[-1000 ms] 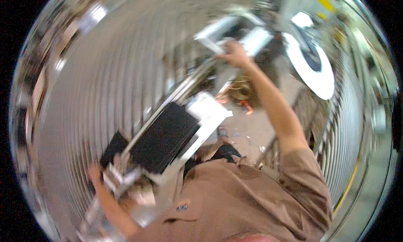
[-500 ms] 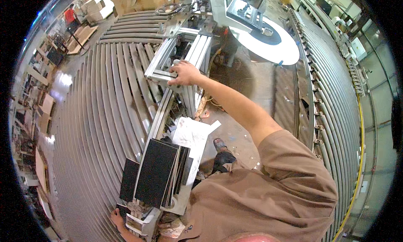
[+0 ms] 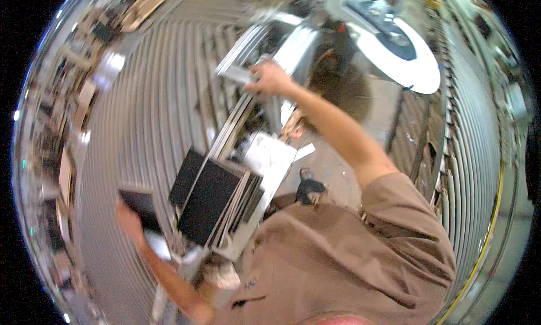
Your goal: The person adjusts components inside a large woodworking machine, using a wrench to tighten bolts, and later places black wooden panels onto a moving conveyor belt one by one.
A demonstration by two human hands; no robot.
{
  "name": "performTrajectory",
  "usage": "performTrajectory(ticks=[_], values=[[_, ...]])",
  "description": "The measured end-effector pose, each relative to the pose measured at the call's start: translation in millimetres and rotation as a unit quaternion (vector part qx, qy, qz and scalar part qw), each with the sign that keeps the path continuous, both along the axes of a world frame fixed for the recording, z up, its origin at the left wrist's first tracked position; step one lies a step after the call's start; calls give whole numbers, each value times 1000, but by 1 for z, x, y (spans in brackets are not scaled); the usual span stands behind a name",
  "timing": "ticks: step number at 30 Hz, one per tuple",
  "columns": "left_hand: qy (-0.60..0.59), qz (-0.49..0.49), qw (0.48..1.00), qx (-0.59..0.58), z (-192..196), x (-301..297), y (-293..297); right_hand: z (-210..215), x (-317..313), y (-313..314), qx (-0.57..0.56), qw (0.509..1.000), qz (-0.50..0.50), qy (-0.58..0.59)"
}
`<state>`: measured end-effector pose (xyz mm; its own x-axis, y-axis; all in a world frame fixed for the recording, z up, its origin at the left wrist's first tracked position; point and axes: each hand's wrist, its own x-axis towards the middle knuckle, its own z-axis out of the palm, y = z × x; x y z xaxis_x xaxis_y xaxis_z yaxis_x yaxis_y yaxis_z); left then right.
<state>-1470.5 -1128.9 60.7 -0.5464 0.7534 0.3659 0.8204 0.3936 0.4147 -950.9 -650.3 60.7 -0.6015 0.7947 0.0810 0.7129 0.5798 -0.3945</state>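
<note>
My left hand [image 3: 129, 221], blurred by motion, is closed on the edge of a flat dark panel [image 3: 141, 205] above the rollers. To its right, a stack of black panels [image 3: 209, 198] leans on the rail beside the conveyor. One more black panel [image 3: 188, 176] sits along the stack's left side, over the rollers. My right arm reaches forward. The right hand [image 3: 269, 78] rests with bent fingers on the end of an aluminium frame [image 3: 239, 74], curled round something small that I cannot make out.
A wide roller conveyor [image 3: 163, 94] runs along my left. White sheets [image 3: 267, 156] lie on the narrow ledge beyond the stack. Ahead to the right stands a white oval table [image 3: 420, 71] carrying equipment. Another roller conveyor [image 3: 473, 156] lines the right side.
My left hand has lifted away from the rail's near end and moved forward and left with the dark panel. My right hand stays on the frame. The whole view has shifted.
</note>
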Motion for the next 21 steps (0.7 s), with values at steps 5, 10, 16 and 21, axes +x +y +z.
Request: performTrajectory(ticks=[5,10,16,21], values=[[-53,-34,989,-137,74,169,98,-9,-8,11,42,999,-19,14],[34,-29,976,-214,42,248,119,-8,-22,5,53,998,15,35],[-2,-68,981,-180,15,300,107,-2,6,12,8,997,12,81],[-3,-73,960,-271,13,295,50,8,4,4,15,996,10,82]])
